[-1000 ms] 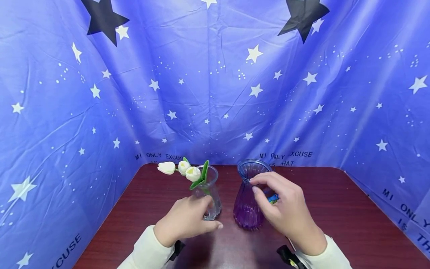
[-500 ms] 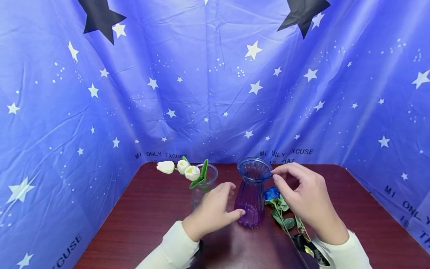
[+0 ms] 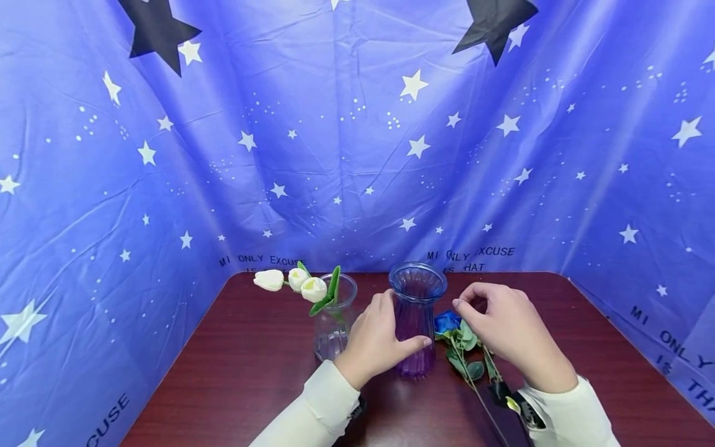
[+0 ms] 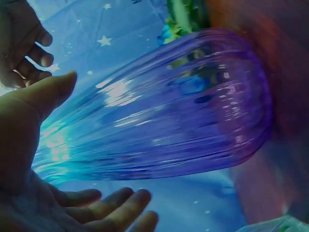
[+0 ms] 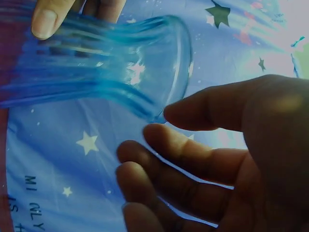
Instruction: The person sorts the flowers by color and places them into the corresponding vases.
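Evidently, the work stands about half complete: three white artificial tulips sit in the clear glass vase, while no flower rises from the fluted glass vase, blue at the rim and purple at the base. A blue artificial rose with green leaves lies on the dark red wooden surface, just to the right of the purple vase; filling that vase is presumably what is left.

The purple vase stands upright near the middle of the surface, between the two hands. Its long axis is vertical, with the flared mouth facing up and the wider base down. The rose lies lengthwise, bloom toward the far side, stem running toward the person and the right wrist.

Left hand: thumb and fingers spread on either side of the purple vase, without a closed grip; contact with the glass cannot be confirmed. Right hand: fingers loosely bent, thumb and forefinger nearly together, apart from the rim and holding nothing visible.
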Available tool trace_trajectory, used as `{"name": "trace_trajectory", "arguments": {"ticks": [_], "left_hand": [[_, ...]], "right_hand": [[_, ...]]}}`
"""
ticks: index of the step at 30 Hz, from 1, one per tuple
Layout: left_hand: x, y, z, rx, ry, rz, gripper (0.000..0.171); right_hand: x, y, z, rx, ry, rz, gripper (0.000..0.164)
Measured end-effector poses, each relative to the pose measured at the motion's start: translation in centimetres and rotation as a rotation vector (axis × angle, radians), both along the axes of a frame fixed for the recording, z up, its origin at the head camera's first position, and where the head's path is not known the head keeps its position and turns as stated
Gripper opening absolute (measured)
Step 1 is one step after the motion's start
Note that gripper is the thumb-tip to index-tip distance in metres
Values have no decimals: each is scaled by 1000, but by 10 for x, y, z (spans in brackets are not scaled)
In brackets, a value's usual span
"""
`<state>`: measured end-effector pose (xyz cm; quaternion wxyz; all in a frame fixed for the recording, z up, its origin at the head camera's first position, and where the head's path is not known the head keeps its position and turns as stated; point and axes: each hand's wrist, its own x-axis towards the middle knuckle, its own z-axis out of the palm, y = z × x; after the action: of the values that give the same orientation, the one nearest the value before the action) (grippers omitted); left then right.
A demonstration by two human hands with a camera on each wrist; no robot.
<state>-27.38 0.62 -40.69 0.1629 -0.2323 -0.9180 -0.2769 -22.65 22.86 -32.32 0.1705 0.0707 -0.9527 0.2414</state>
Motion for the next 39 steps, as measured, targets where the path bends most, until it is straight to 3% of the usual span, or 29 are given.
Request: {"name": "trace_trajectory", "arguments": {"ticks": [9, 20, 26, 39], "left_hand": [[-7, 6, -18, 70, 17, -33, 93], [-6, 6, -21, 56, 22, -11, 94], [-7, 6, -21, 26, 26, -5, 95], [-9, 5, -23, -37, 58, 12, 96]], "right_hand": [[-22, 9, -21, 52, -96, 8, 13], [-40, 11, -49, 51, -263, 15, 26], [-46, 11, -64, 101, -252, 7, 38], [-54, 10, -83, 130, -275, -13, 42]]}}
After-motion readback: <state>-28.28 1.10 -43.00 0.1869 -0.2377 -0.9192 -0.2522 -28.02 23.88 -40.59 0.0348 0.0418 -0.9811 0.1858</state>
